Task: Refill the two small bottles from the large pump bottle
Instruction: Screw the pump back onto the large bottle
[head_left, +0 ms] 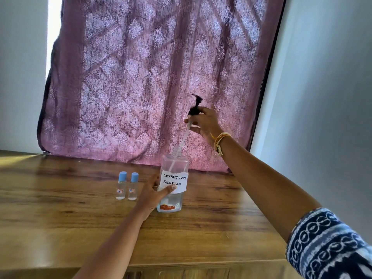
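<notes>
**Hand and arm positions**

Left hand [153, 193] is wrapped around the large bottle [173, 182], thumb across its label. Right hand [204, 122] is raised above the bottle's neck, fingers pinching the black pump head [195, 109]; both arms extended.

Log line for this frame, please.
step: pump out | left hand steadies large bottle | right hand lifts pump head | small bottles capped

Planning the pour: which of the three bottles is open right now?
Only the large bottle labelled contact lens solution: its pump head is lifted out in the right hand. Both small bottles keep blue caps on.
</notes>
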The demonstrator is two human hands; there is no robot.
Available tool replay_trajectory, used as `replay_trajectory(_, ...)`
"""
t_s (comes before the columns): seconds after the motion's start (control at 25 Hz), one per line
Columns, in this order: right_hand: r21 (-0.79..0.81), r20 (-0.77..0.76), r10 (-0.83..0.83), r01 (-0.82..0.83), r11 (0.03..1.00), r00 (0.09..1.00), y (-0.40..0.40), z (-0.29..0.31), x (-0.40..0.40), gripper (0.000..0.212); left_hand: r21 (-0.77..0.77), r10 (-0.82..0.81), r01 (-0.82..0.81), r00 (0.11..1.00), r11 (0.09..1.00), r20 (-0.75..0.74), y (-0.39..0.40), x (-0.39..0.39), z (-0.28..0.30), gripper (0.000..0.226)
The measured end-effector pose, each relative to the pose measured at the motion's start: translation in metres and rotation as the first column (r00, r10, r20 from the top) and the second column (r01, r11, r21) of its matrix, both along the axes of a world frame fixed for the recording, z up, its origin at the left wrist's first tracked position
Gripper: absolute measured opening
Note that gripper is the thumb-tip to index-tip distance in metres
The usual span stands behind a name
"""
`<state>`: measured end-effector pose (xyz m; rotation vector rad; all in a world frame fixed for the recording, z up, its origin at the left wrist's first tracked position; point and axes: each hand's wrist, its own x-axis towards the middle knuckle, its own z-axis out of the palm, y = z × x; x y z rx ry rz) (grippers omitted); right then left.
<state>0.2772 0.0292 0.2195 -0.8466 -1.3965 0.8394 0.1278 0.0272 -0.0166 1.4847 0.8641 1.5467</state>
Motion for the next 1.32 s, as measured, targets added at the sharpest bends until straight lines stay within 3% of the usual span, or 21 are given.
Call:
replay_trajectory(0.28, 0.123, 0.385, -0.017, -0.033, 0.992, 0.923, 0.002, -0.052, -0.001, 0.044, 0.013, 0.011, -0.010, 1.000, 1.000, -0.015, -0.001, 0.001, 0.001, 0.050)
replay_trajectory(0.48, 0.154, 0.315, -0.068, 0.020, 0.988, 0.947, 0.006, -0.066, 0.004, 0.043, 0.006, 0.015, -0.015, 1.000, 1.000, -0.006, -0.001, 0.000, 0.001, 0.042)
replay_trajectory(0.6, 0.204, 0.310, -0.167, 0.106, 0.973, 0.936, 0.008, -0.066, 0.004, 0.046, -0.006, 0.019, -0.019, 1.000, 1.000, -0.011, 0.000, 0.000, 0.000, 0.051)
replay_trajectory(0.8, 0.133, 0.403, -0.058, 0.004, 0.991, 0.913, 0.006, -0.065, 0.001, 0.037, -0.011, 0.018, -0.019, 1.000, 1.000, -0.013, 0.000, -0.001, 0.000, 0.058)
replay_trajectory(1.04, 0.124, 0.394, -0.016, -0.035, 0.992, 0.919, 0.003, -0.079, 0.007, 0.026, -0.014, 0.018, -0.018, 1.000, 1.000, -0.006, -0.003, 0.000, 0.002, 0.054)
replay_trajectory(1.2, 0.075, 0.306, 0.059, -0.087, 0.993, 0.950, 0.003, -0.083, 0.008, 0.016, -0.004, 0.021, -0.021, 1.000, 1.000, -0.004, -0.004, 0.001, 0.003, 0.051)
replay_trajectory(1.32, 0.095, 0.303, -0.011, -0.019, 0.995, 0.953, 0.006, -0.082, 0.009, 0.013, -0.021, 0.023, -0.023, 1.000, 1.000, -0.012, -0.004, 0.001, 0.002, 0.045)
